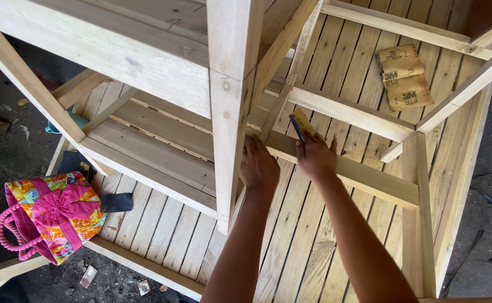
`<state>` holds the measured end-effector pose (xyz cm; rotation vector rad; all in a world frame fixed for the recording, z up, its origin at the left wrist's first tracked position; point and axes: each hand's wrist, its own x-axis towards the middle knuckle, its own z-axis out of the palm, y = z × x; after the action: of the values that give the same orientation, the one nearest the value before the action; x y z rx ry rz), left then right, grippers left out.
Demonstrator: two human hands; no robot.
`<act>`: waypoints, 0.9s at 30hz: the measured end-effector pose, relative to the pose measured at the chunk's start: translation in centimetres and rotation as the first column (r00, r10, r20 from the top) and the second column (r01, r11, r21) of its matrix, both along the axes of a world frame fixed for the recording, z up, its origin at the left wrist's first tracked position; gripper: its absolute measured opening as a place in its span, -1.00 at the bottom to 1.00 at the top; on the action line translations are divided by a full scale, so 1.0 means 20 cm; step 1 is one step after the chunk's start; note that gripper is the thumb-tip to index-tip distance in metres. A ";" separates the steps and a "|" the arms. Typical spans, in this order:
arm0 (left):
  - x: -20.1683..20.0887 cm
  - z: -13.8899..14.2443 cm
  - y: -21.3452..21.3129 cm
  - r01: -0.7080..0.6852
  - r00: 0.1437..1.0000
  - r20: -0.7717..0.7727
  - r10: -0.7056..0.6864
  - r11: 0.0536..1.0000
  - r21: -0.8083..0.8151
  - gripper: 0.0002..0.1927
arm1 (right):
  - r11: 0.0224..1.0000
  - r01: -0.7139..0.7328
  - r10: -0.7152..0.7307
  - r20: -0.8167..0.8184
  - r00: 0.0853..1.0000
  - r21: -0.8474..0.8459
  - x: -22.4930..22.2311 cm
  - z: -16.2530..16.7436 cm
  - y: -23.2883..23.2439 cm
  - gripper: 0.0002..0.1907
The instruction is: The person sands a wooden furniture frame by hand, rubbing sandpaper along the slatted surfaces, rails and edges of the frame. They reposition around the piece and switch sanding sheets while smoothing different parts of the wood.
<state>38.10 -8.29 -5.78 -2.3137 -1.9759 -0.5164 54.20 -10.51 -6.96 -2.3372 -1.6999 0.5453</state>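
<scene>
At the far left, a bag point(52, 216) of bright floral cloth with a pink bow and pink beaded handles is set on the dark ground, just outside the frame point(145, 268) of pale wood. A dark flat tool point(115, 202), perhaps a scraper, is laid on the slats beside it, within reach but well apart from both hands.

Further right, a thick upright post point(229, 112) is seen running down the middle of the view, with a boarded shelf fixed to its left. Part of the work area behind it is hidden by this post, and the left hand is crowded by it.

The left hand point(259, 166) is pressed against the wood just beside the post, fingers curled over the edge of the cross rail point(369, 177); it seems to be placed there to steady the body or the piece, and nothing is seen gripped in it. The right hand point(315, 157) is rested on the same rail, closed around a thin dark-bladed tool point(297, 128) that is pointed up toward the joint, with a yellowish scrap just behind the blade.

At the upper right, folded sheets of sandpaper point(404, 77) are laid on the slats, well apart from the hands, under a slanted brace.
</scene>
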 end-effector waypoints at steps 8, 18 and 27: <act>0.02 -0.03 0.35 -0.187 0.975 0.048 0.218 0.914 -0.360 -0.84 | 0.991 0.134 -0.134 0.038 0.990 -0.008 -0.17 -0.01 0.18 -0.50; 0.08 0.01 0.49 -0.289 0.938 -0.311 0.154 0.842 -0.455 -0.60 | 0.974 0.064 -0.080 -0.066 0.995 -0.219 -0.16 0.11 0.19 -0.54; 0.17 0.06 0.28 -0.187 0.982 -0.056 0.180 0.964 -0.190 -0.58 | 0.967 0.089 -0.111 -0.083 0.990 -0.237 -0.17 0.14 0.17 -0.55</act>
<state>41.50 -2.62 -4.57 -2.1905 -2.2860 -0.2742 50.74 -7.07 -4.19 -2.4927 -1.5394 0.8654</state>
